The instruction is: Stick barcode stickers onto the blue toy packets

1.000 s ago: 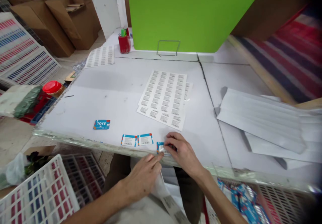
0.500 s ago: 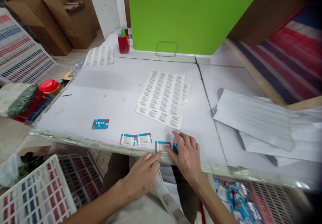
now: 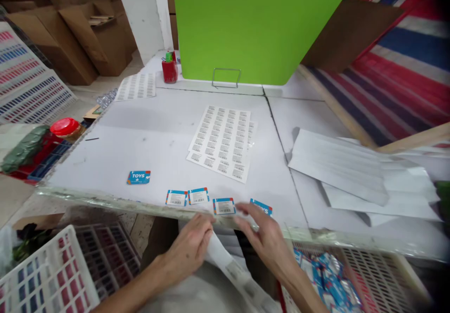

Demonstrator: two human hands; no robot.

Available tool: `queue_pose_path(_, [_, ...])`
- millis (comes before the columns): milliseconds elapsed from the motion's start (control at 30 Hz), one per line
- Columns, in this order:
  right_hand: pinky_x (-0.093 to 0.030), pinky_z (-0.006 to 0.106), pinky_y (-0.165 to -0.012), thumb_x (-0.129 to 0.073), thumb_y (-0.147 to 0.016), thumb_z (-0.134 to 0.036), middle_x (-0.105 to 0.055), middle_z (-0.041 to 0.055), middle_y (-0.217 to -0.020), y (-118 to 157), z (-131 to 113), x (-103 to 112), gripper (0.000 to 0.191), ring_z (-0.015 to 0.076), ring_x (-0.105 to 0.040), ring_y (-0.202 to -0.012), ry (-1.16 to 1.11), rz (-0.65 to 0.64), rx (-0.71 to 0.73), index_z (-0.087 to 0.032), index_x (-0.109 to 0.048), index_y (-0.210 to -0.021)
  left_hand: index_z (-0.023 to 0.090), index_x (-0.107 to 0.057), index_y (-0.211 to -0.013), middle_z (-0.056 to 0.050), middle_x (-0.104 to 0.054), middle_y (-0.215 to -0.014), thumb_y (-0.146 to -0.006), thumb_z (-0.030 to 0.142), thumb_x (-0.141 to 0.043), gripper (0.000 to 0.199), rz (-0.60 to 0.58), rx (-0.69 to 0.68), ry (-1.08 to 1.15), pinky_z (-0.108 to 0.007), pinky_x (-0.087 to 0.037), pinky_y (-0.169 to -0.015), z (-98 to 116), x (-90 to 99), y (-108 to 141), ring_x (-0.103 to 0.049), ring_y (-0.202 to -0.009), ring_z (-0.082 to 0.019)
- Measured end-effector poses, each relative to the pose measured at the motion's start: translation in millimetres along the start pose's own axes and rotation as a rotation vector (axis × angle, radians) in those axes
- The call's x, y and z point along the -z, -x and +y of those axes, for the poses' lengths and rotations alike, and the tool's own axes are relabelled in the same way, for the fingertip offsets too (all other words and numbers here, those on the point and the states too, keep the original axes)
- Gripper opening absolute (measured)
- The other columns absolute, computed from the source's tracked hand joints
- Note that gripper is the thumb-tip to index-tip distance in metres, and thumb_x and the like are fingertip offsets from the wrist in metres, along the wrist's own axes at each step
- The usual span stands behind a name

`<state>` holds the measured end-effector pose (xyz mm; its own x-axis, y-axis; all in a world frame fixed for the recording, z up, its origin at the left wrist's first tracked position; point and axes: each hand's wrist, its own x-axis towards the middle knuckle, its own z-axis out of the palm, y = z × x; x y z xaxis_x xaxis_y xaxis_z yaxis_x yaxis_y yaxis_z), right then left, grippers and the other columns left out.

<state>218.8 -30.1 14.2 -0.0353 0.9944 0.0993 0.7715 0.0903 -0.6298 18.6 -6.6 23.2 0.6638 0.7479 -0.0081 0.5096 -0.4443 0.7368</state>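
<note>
My left hand is closed at the table's front edge, its fingers on the upper end of a white label strip that hangs down over my lap. My right hand has its thumb and forefinger apart, with nothing between them. Just left of those fingertips lies a blue-edged card with a white label. Partly behind the right hand is a blue TOYS card. Two more labelled cards lie side by side to the left, and another TOYS card sits farther left.
Barcode label sheets lie mid-table, another sheet at the back left. A red holder stands by the green board. White papers are at right. Crates stand below left; a bin of blue packets below right.
My left hand has drawn back slightly left with the strip. My right hand has moved down, off the labelled card, and the TOYS card beside it shows more. The view has shifted slightly.
</note>
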Motion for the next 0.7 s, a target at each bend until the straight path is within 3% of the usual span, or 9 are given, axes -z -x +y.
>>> queue_pose_path(100, [-0.045,0.021,-0.061,-0.05,-0.084,-0.041,-0.063,-0.0007,-0.075,26.6,-11.7,9.8,0.024,0.0147,-0.058,-0.068,-0.259,-0.25,-0.052,-0.022,-0.062,-0.089,0.016,-0.054,-0.087,-0.004,-0.057,-0.077,-0.092,0.029,-0.027,0.03,0.069,0.173,0.214,-0.027,-0.041,-0.067,3.2,15.0,5.5,-0.052,-0.072,-0.017])
queue_pose_path(233, [-0.034,0.019,-0.047,-0.04,-0.088,-0.038,-0.052,-0.0027,-0.058,38.0,-21.5,4.3,0.033,0.0106,-0.047,-0.053,-0.292,-0.287,-0.118,-0.018,-0.061,-0.073,0.016,-0.056,-0.078,0.0,-0.053,-0.065,-0.086,0.048,-0.038,0.038,0.103,0.394,0.57,-0.023,-0.037,-0.06,2.9,27.4,4.6,-0.048,-0.063,-0.014])
queue_pose_path(333, [-0.032,0.018,-0.046,-0.037,-0.09,-0.036,-0.049,-0.0029,-0.057,34.4,-24.9,0.1,0.035,0.0093,-0.044,-0.052,-0.302,-0.301,-0.089,-0.017,-0.057,-0.067,0.014,-0.061,-0.085,0.001,-0.056,-0.067,-0.07,0.05,-0.058,0.039,-0.032,0.528,0.786,-0.022,-0.036,-0.057,3.6,32.5,-0.7,-0.05,-0.063,-0.014])
queue_pose_path(400, [-0.032,0.017,-0.045,-0.037,-0.09,-0.035,-0.047,-0.0033,-0.056,32.9,-27.2,-0.2,0.037,0.0086,-0.043,-0.051,-0.312,-0.313,-0.075,-0.017,-0.054,-0.063,0.014,-0.066,-0.082,0.0,-0.059,-0.067,-0.063,0.043,-0.065,0.035,-0.119,0.577,0.752,-0.022,-0.036,-0.056,5.8,33.2,-4.2,-0.052,-0.065,-0.016])
queue_pose_path(567, [-0.045,0.017,-0.059,-0.043,-0.088,-0.031,-0.061,0.0005,-0.071,35.2,-33.8,-6.3,0.023,0.0126,-0.058,-0.066,-0.432,-0.192,-0.075,-0.018,-0.061,-0.081,0.014,-0.068,-0.067,-0.001,-0.059,-0.063,-0.067,0.04,-0.058,0.027,-0.036,0.582,0.521,-0.024,-0.039,-0.056,11.6,22.1,-8.3,-0.054,-0.067,-0.019])
queue_pose_path(700, [-0.05,0.021,-0.068,-0.046,-0.086,-0.02,-0.064,0.0047,-0.087,39.1,-35.0,-23.0,0.019,0.0141,-0.062,-0.078,-0.434,0.083,0.021,-0.021,-0.063,-0.095,0.015,-0.066,-0.066,-0.002,-0.06,-0.066,-0.069,0.044,-0.059,0.03,0.042,0.563,0.426,-0.026,-0.042,-0.059,11.9,9.3,-6.0,-0.055,-0.071,-0.021])
